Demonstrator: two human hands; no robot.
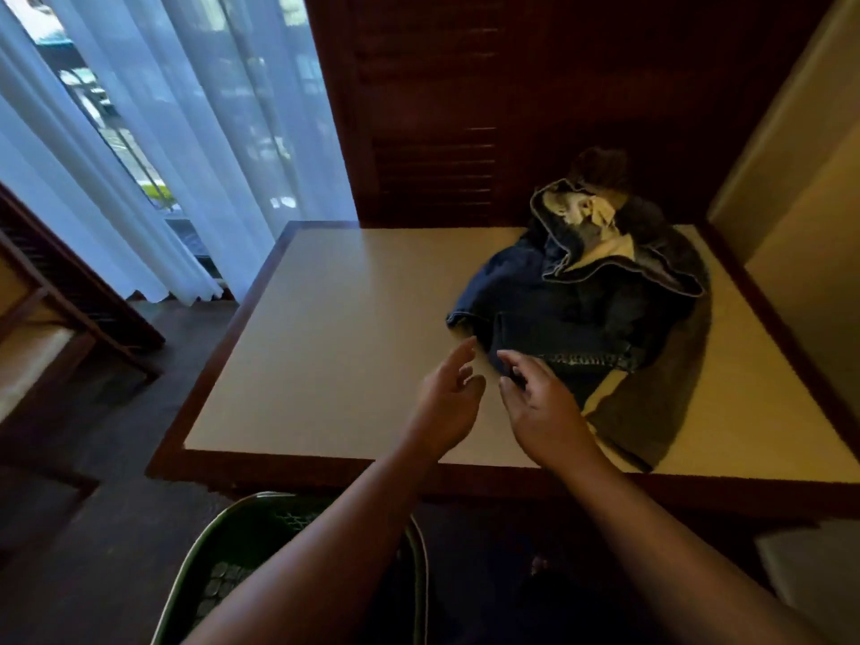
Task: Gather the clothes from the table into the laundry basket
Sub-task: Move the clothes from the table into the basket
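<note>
A heap of clothes (586,290), mostly dark blue denim with a bit of white cloth on top and a grey piece underneath, lies on the right half of the table (335,346). My left hand (449,395) hovers over the tabletop just left of the heap's near edge, fingers relaxed and holding nothing. My right hand (540,402) reaches to the near edge of the denim, fingers spread and slightly bent, fingertips at the fabric. A green mesh laundry basket (218,570) stands on the floor below the table's front edge, partly hidden by my left forearm.
Sheer white curtains (153,146) hang over a window at the left. A dark louvred wooden panel (433,132) stands behind the table. A beige wall (791,188) is at the right. Low wooden furniture (56,328) sits at the far left on the dark floor.
</note>
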